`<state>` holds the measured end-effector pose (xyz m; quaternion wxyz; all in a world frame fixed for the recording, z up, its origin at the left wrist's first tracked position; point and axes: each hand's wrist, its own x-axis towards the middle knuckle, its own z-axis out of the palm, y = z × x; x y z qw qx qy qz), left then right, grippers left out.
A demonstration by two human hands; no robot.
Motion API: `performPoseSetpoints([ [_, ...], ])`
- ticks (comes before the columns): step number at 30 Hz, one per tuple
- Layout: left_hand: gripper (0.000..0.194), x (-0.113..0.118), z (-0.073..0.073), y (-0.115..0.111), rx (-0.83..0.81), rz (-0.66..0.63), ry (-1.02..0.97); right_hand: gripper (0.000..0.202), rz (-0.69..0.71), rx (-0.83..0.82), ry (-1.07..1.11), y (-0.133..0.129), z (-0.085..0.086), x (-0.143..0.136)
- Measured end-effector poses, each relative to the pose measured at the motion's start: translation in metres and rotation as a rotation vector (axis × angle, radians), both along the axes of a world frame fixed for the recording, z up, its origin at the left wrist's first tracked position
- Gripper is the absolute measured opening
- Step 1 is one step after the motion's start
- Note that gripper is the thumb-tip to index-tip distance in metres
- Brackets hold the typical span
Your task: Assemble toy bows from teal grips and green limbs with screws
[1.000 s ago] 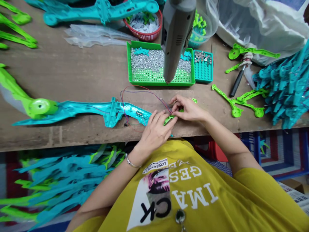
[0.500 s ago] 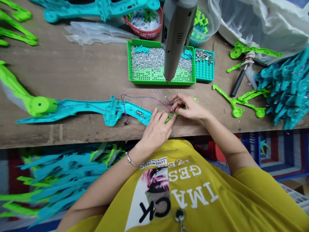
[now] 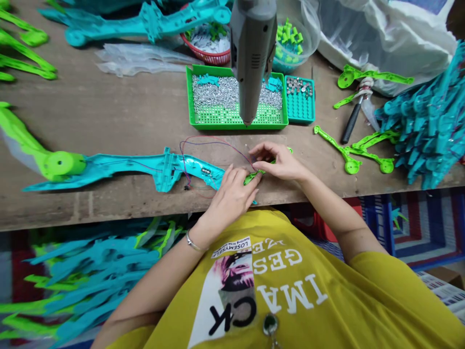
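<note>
A long teal plastic shell lies open side up along the table's front edge. My left hand lies over its right end, fingers together, pressing a lime-green plastic arm. Close by on the right, my right hand is closed, thumb and bent fingertips at the thin red and blue wires. The wires loop from the shell up to these fingertips. Small metal parts sit in the shell beside my left hand. My hands cover most of the green arm and the shell's end.
A grey powered screwdriver hangs over a green tray of screws. Beside it stands a teal tray of small round metal pieces. Loose green arms and a teal stack lie right. A green-and-grey part adjoins the shell's left end.
The camera view has shifted slightly, so the trays and screwdriver appear further left. Both hands keep nearly the same place on the parts; the right fingertips have closed in a little at the wires.
</note>
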<state>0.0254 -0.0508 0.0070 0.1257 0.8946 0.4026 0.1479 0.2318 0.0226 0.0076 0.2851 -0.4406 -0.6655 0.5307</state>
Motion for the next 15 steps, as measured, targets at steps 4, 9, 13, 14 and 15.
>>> performPoseSetpoints([
  [4, 0.041, 0.0, 0.0, -0.001, -0.012, 0.007, -0.01, 0.038, -0.04, -0.093, 0.152, 0.006, -0.008, -0.009],
  [9, 0.041, 0.0, 0.0, 0.0, -0.037, 0.012, -0.04, 0.054, 0.053, -0.159, 0.143, 0.004, -0.004, -0.006],
  [13, 0.041, 0.001, -0.002, 0.001, -0.009, 0.015, -0.036, 0.04, 0.045, -0.044, 0.009, -0.01, 0.01, 0.008],
  [14, 0.04, 0.0, -0.002, 0.0, -0.001, 0.02, -0.045, 0.034, 0.027, -0.017, -0.027, -0.014, 0.012, 0.011],
  [15, 0.038, 0.0, -0.003, -0.002, 0.011, 0.026, -0.064, 0.029, 0.005, 0.006, -0.057, -0.019, 0.013, 0.014],
])
